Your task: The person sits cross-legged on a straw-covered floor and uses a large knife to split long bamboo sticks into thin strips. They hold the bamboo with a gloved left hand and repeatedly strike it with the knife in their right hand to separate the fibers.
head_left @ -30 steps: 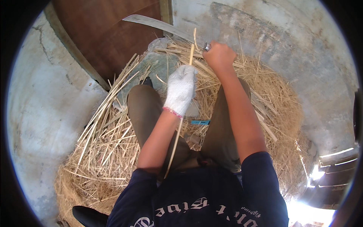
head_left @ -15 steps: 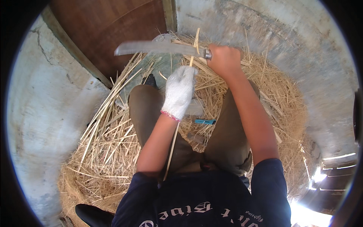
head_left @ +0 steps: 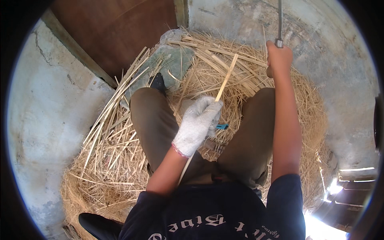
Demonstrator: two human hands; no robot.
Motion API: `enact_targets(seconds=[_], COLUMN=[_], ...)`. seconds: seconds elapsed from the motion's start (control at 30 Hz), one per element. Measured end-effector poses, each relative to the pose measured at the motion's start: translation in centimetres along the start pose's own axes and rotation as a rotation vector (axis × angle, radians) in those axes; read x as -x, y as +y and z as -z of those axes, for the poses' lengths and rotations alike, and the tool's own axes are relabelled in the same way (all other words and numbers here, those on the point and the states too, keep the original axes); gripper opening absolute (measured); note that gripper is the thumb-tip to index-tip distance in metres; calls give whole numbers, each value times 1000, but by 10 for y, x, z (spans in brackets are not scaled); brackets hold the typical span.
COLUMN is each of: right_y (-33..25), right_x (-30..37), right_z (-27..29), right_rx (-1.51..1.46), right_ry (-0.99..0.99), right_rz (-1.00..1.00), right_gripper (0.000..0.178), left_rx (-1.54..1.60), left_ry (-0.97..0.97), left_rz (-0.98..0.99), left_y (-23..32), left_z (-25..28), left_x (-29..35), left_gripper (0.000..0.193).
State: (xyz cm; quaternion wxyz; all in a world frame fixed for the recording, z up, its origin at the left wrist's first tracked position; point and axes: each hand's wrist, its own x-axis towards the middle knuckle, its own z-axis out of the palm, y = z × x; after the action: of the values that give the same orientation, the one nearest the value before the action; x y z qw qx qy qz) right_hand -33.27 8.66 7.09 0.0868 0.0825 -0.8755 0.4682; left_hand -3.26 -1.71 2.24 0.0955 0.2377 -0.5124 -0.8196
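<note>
In a white knitted glove, my left hand (head_left: 198, 124) is closed round a thin bamboo strip (head_left: 227, 78). One end of the strip sticks up past the fingers; the other runs back under my forearm toward my chest. Out to the far right, my bare right hand (head_left: 279, 60) grips the handle of a machete (head_left: 280, 22), its blade pointing away from me and seen nearly edge-on. The blade is apart from the strip. Partly hidden behind the glove lies a small blue tool (head_left: 222, 127), whose kind I cannot make out.
Shavings and thin strips (head_left: 116, 156) cover the floor around my legs. Wider strips (head_left: 224, 60) lie in a heap ahead. A grey-green slab (head_left: 176, 60) sits near my left foot. A brown door (head_left: 120, 32) and a worn wall (head_left: 336, 76) enclose the spot.
My right hand has swung the machete away from the strip, to the right, turning its blade from leftward to pointing away. My left hand has come nearer, tilting the strip rightward.
</note>
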Motion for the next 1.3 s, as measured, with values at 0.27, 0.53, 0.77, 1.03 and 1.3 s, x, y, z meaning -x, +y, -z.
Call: enact_targets(seconds=[0.27, 0.53, 0.77, 1.03, 1.3], right_y=[-42, -43, -43, -57, -43], right_x=[71, 94, 103, 92, 7], right_z=[-21, -66, -88, -99, -72], right_rx=[313, 473, 484, 524, 126], right_ry=[-135, -260, -290, -211, 32], right_rz=[544, 786, 865, 945, 57], right_gripper=[21, 13, 11, 12, 25], left_rx=[206, 345, 132, 119, -85], left_ry=[-120, -204, 70, 205, 11], left_rz=[-21, 55, -118, -222, -133], left_y=[40, 46, 40, 32, -27], left_z=[37, 60, 46, 31, 3], left_x=[-33, -54, -44, -38, 4], left_gripper=[31, 23, 25, 22, 20])
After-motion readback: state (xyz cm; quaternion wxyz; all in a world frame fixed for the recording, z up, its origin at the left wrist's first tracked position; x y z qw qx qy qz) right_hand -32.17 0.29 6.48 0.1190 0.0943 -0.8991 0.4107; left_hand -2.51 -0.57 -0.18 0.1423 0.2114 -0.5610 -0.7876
